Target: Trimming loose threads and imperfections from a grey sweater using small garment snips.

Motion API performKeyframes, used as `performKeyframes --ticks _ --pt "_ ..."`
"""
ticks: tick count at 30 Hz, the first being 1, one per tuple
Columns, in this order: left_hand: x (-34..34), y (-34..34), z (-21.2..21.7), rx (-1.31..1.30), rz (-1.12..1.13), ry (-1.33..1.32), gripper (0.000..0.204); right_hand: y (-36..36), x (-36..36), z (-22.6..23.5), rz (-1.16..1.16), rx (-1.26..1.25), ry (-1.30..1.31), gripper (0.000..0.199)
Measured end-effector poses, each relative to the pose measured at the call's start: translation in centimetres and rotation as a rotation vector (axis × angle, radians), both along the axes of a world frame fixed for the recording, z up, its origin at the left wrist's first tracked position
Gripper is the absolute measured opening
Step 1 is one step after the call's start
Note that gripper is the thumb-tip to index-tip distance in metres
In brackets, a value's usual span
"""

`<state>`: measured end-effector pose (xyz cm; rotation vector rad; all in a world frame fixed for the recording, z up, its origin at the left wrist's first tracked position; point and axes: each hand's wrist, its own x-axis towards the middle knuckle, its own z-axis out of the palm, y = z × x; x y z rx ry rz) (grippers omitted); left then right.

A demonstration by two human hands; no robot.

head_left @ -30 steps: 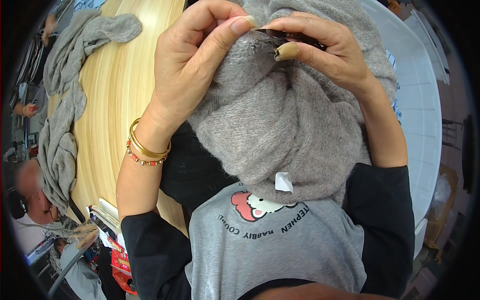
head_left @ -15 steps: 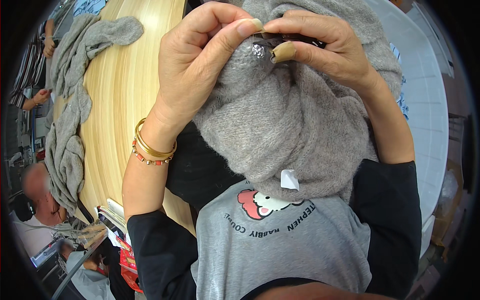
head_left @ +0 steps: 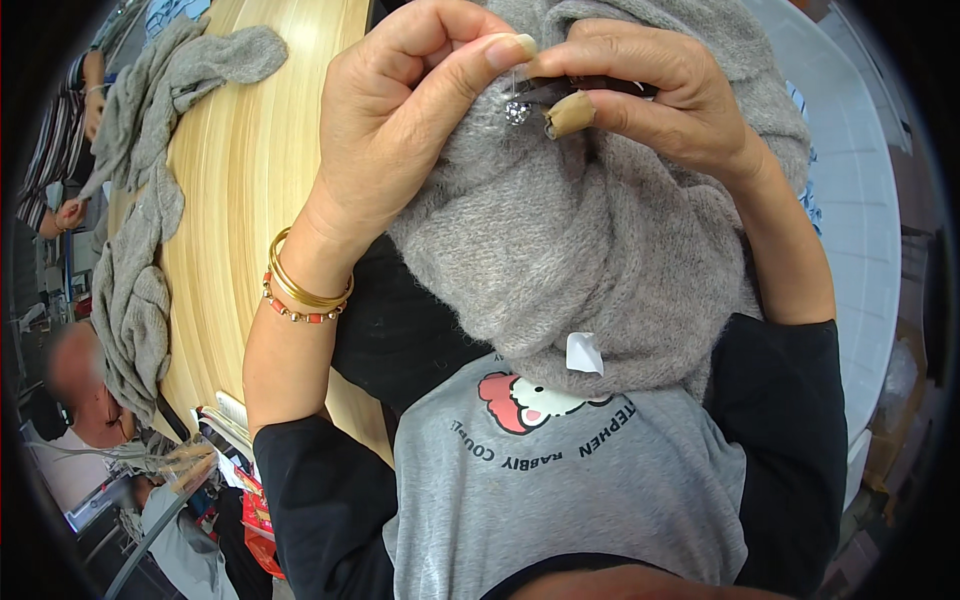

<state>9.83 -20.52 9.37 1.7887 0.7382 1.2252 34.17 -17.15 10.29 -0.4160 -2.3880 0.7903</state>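
Note:
A bunched grey knitted garment [head_left: 590, 250] with a small white label hangs in front of my chest. My left hand [head_left: 400, 130] pinches its top edge with thumb and forefinger beside a small sparkling bead [head_left: 517, 111]. My right hand [head_left: 660, 95] grips the same edge and holds a thin dark tool; its thumb wears a tan finger guard [head_left: 570, 113]. Gold and red bracelets [head_left: 300, 290] circle my left wrist.
A pale wooden table [head_left: 240, 200] runs along the left, with another grey knitted garment [head_left: 140, 230] draped along its far side. Other people sit at the left edge. A white surface [head_left: 860, 230] lies at the right.
Both hands and the garment have shifted slightly, still pinching the top edge. The sparkling bead now shows more plainly between my fingertips.

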Motion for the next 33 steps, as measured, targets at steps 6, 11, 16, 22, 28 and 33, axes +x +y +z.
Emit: performKeyframes --ticks 6,11,16,22,28,33 --pt "0.0 0.7 0.0 -0.015 -0.051 0.008 0.013 3.0 -1.8 -1.9 0.456 0.112 0.517 0.029" --pt "-3.2 3.7 -1.2 -0.037 0.237 -0.164 0.015 3.5 -0.2 -1.2 0.324 -0.421 0.774 0.024" --pt "-2.1 3.3 -0.6 0.007 0.256 -0.166 0.014 1.4 2.7 2.6 -0.105 -0.343 0.473 0.023" --pt "0.2 2.1 0.3 0.075 0.147 -0.191 0.012 3.6 1.2 -0.6 0.427 -0.430 0.790 0.024" --pt "0.3 1.6 0.6 0.105 0.145 -0.173 0.013 3.2 -0.5 -0.7 0.428 -0.247 0.763 0.024" --pt "0.7 1.2 0.5 0.084 0.117 -0.161 0.015 -0.6 -0.2 1.0 -0.115 -0.640 0.236 0.027"
